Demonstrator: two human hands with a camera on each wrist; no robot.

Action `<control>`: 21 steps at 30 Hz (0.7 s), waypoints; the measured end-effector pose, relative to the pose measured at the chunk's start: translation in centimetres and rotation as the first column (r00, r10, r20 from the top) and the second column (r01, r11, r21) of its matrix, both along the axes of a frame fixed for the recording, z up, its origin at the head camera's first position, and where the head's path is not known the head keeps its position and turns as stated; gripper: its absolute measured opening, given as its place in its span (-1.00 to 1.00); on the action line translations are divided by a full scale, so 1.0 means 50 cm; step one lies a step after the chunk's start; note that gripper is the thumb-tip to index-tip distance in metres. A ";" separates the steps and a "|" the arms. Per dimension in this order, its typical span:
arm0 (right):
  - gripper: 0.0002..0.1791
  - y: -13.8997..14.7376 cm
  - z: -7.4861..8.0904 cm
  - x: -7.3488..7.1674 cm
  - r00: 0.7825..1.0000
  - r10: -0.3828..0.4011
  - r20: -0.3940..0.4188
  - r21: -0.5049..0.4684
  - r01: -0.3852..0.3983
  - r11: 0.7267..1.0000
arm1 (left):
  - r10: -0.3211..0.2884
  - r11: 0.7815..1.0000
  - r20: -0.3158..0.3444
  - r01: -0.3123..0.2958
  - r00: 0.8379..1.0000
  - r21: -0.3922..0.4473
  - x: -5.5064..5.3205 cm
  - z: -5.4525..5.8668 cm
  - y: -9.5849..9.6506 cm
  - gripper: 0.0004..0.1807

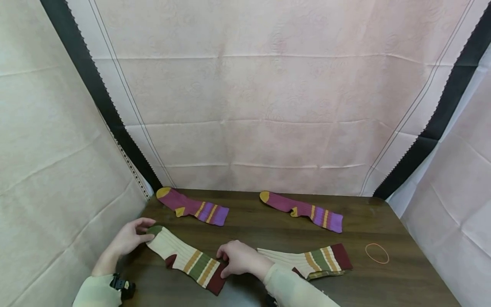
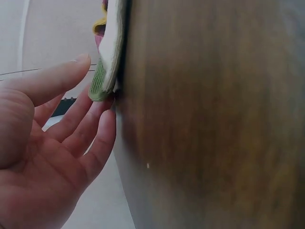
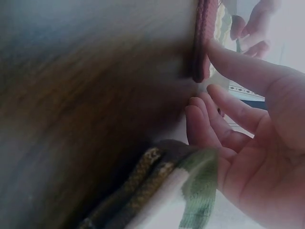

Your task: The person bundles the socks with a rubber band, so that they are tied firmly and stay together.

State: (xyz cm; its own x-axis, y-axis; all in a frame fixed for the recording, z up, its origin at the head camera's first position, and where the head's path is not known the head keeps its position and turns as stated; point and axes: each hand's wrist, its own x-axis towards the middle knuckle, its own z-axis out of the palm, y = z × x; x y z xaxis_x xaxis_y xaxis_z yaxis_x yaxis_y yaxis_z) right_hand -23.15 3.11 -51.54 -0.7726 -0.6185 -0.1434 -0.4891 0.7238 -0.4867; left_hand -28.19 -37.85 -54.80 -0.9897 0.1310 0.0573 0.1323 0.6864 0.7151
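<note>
A cream sock (image 1: 180, 249) with green toe, maroon heel and striped cuff lies flat on the table, toe to the left. My left hand (image 1: 132, 236) is at its green toe; in the left wrist view the fingertips meet the toe's edge, with the thumb apart above. At the maroon cuff end is my right hand (image 1: 241, 258), its thumb against the cuff (image 3: 204, 47) in the right wrist view and the other fingers loosely spread below. A matching cream sock (image 1: 318, 260) lies to the right, partly hidden behind the right forearm.
Two purple socks with yellow toes lie farther back, one on the left (image 1: 192, 207) and one on the right (image 1: 303, 211). A thin tan rubber band (image 1: 377, 253) rests at the right of the dark wooden table (image 1: 383, 285). Pale fabric walls (image 1: 268, 128) enclose the back and sides.
</note>
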 end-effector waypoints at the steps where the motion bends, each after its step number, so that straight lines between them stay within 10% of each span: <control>1: -0.55 0.000 -0.001 -0.001 1.000 -0.001 -0.001 0.005 0.001 1.000 | 0.005 1.000 0.006 -0.005 1.000 0.009 -0.001 -0.002 -0.001 -0.51; 21: -0.76 -0.006 0.001 0.010 1.000 0.001 -0.006 0.081 0.000 0.997 | 0.024 0.995 0.050 -0.029 0.998 0.095 0.001 -0.001 -0.004 -0.56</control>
State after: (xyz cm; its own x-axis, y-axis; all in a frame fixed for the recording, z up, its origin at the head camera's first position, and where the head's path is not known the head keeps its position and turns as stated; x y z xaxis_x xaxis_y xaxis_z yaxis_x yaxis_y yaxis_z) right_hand -22.64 2.81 -51.51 -0.7732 -0.6055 -0.1884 -0.4925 0.7606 -0.4230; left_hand -28.14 -38.07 -54.85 -0.9947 0.1011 0.0204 0.0788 0.6175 0.7826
